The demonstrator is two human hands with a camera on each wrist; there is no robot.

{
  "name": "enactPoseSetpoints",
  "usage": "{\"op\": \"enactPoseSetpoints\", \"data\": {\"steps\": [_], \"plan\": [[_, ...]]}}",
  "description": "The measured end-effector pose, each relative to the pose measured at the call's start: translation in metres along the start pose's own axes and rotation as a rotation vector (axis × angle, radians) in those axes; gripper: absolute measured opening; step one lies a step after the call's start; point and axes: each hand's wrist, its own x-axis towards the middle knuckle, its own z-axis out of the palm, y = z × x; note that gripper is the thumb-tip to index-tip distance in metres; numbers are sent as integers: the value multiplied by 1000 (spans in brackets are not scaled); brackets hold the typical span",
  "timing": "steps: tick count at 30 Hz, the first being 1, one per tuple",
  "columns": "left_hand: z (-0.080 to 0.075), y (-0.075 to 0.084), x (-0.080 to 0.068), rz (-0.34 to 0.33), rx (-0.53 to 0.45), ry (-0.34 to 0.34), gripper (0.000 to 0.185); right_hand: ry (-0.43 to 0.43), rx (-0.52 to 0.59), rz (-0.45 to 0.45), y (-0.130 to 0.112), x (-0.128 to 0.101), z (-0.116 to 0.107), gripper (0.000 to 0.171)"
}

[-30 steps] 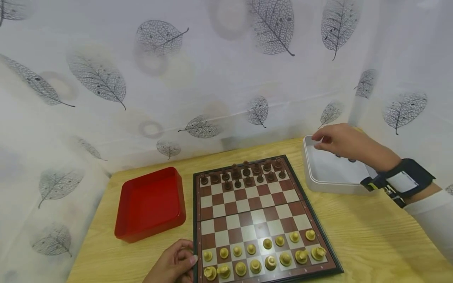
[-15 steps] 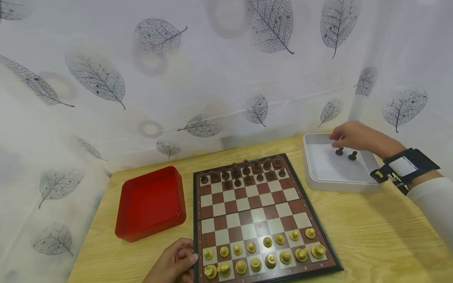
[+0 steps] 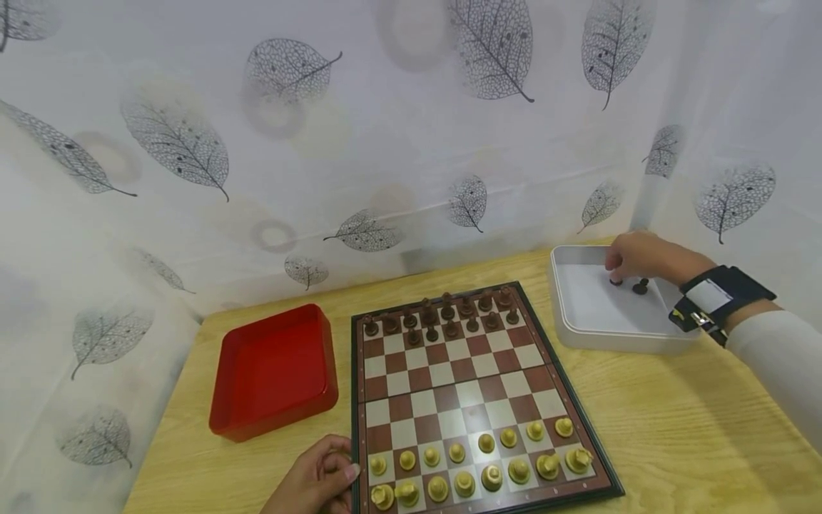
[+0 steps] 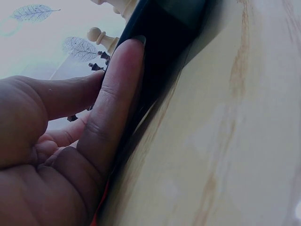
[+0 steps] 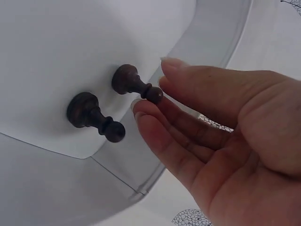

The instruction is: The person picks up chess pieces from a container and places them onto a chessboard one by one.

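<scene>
My left hand (image 3: 316,477) holds the left edge of the chessboard (image 3: 411,407) near its front corner. In the left wrist view, its thumb and a finger (image 4: 120,80) lie at the board's black side. My right hand (image 3: 645,255) reaches into the white tray (image 3: 616,343). Two dark brown pawns stand in there. One pawn (image 5: 134,84) has its round head between my right thumb and fingertips, with a gap still showing and its base on the tray floor. The other pawn (image 5: 94,115) stands beside it, untouched.
Yellow chess pieces (image 3: 491,477) stand in two rows at the board's near side. Dark brown pieces (image 3: 447,307) stand at the far side, with gaps in their front row. A red tray (image 3: 272,371) sits left of the board. A leaf-patterned curtain (image 3: 411,128) hangs behind the table.
My right hand has moved right and down over the white tray, its fingers coming around one pawn's head. My left hand has stayed at the board's edge.
</scene>
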Motion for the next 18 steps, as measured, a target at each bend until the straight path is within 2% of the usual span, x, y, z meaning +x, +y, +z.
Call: {"op": "enactPoseSetpoints", "data": {"steps": [4, 11, 18], "plan": [[0, 0, -1, 12, 1, -8, 50, 23, -51, -3, 0, 2, 3, 8], [0, -1, -1, 8, -14, -4, 50, 26, -64, 27, 0, 4, 5, 7], [-1, -1, -1, 10, -20, -11, 49, 64, -27, -30, -3, 1, 0, 9]]}}
